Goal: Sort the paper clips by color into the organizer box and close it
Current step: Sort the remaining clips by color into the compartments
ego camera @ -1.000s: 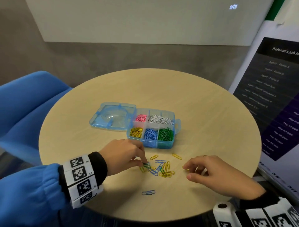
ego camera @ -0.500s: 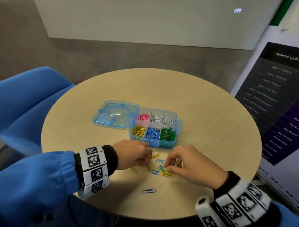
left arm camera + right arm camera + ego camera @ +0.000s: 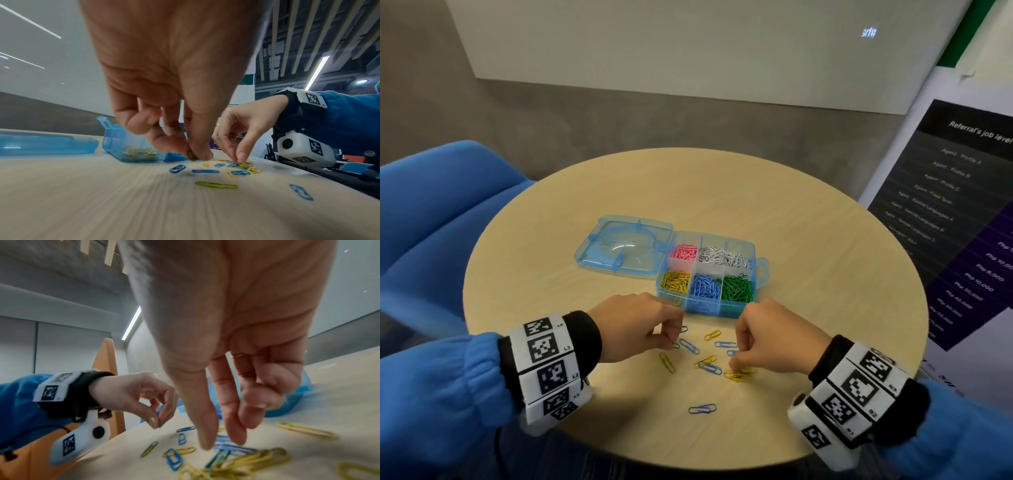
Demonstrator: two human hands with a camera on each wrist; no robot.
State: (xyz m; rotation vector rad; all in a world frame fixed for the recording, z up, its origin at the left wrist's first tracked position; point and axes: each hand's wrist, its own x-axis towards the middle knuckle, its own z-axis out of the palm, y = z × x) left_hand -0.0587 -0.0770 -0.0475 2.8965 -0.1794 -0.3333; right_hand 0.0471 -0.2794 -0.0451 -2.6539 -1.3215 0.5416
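One organizer box [image 3: 709, 274], lid open, sits at frame centre with five filled compartments. About ten loose paper clips [image 3: 709, 363] lie below it, yellow and blue. The left hand [image 3: 633, 329] pinches a green clip [image 3: 191, 155]. The right hand [image 3: 774, 339] has moved left from 1.0 s ago; its fingertips now reach narrowly into the yellow cluster [image 3: 246, 462], grasp uncertain.

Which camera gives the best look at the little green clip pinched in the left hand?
The right wrist view: the green clip stands clear between thumb and forefinger of the left hand. The left wrist view shows only a blurred loop under the fingertips. In the head view the hand nearly hides it.
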